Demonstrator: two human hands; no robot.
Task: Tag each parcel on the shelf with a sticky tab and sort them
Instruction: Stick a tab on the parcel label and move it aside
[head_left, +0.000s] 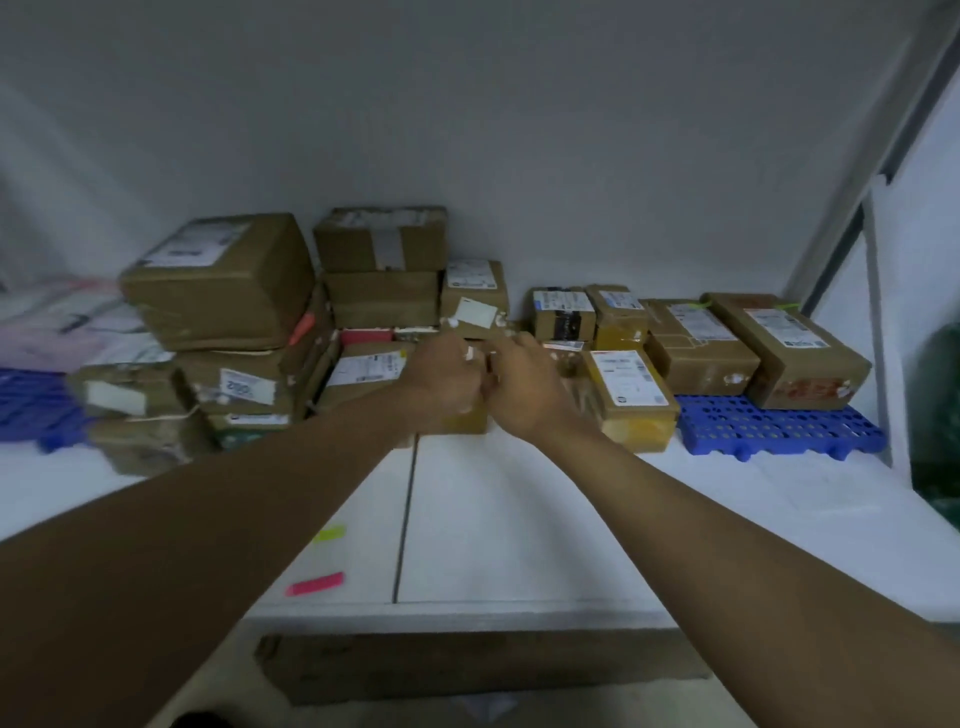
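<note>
Both hands met over the parcels (470, 415): left hand (447, 376) and right hand (524, 382) had fingers curled together, any tab between them too blurred to tell.

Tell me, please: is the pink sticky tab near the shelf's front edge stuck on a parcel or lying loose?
Lying loose. The pink sticky tab lies flat on the white shelf, apart from every parcel, below a yellow tab.

white shelf (519, 519) carries brown parcels (218, 280), blue pallet (779, 428), 2 sticky tabs (315, 583)
</note>
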